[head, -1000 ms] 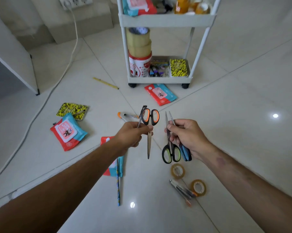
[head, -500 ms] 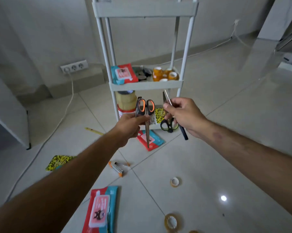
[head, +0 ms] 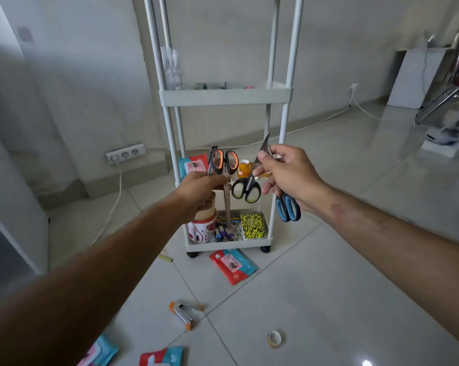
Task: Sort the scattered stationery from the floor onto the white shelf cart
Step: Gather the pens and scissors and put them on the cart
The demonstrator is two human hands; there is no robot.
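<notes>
Your left hand (head: 204, 186) fingers were clamped on the orange-and-black-handled scissors (head: 224, 165), blades hanging down. Your right hand (head: 289, 173) fingers pinched the blades of two pairs: yellow-and-black-handled scissors (head: 246, 190) and blue-handled scissors (head: 287, 210), handles dangling. Over the last second both hands rose from low over the floor to the middle tier of the white shelf cart (head: 225, 97). Judgement: pickup done, placement next. A stapler (head: 182, 313), tape roll (head: 274, 339) and wipes packet (head: 232, 265) remained on the floor.

Soft dim daylight, glare on floor tiles (head: 367, 362), blurred, warped edges.
</notes>
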